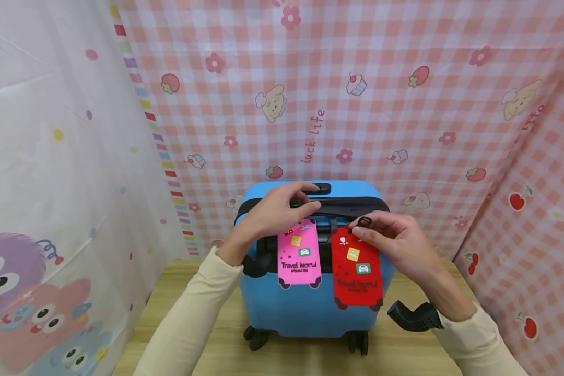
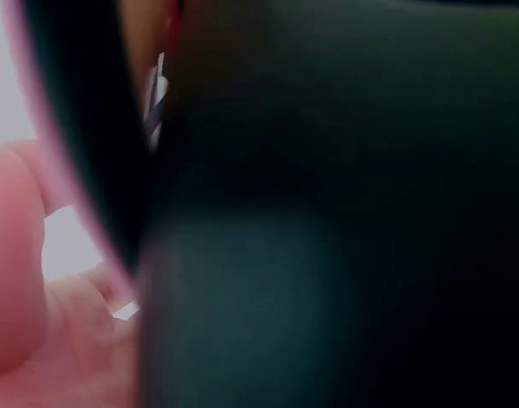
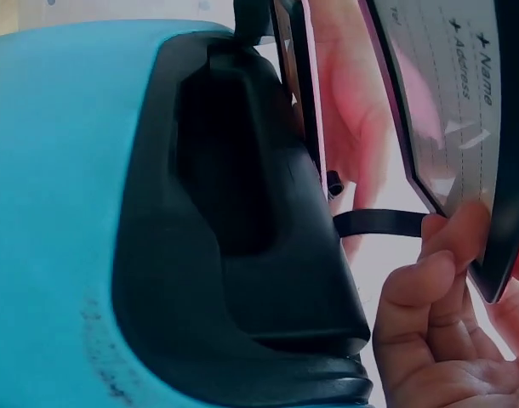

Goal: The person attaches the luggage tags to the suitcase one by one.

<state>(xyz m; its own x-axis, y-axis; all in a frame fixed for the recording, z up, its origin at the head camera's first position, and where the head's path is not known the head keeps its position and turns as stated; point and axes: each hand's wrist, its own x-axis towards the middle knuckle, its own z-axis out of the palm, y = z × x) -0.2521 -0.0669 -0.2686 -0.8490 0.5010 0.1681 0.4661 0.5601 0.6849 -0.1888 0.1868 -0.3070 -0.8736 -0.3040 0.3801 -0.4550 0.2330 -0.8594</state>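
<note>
A pink luggage tag and a red luggage tag hang side by side at the top of a blue suitcase. My right hand pinches the red tag at its upper edge, beside a black strap loop. The strap runs from that tag toward the black side handle in the right wrist view. Above the pink tag, my left hand has thumb and index finger apart, with nothing visible between them. A dark blur fills most of the left wrist view.
The suitcase stands on black wheels on a wood-patterned surface. Behind it hangs a pink checked cloth; a white cartoon cloth hangs at left. A black camera mount sits on my right wrist.
</note>
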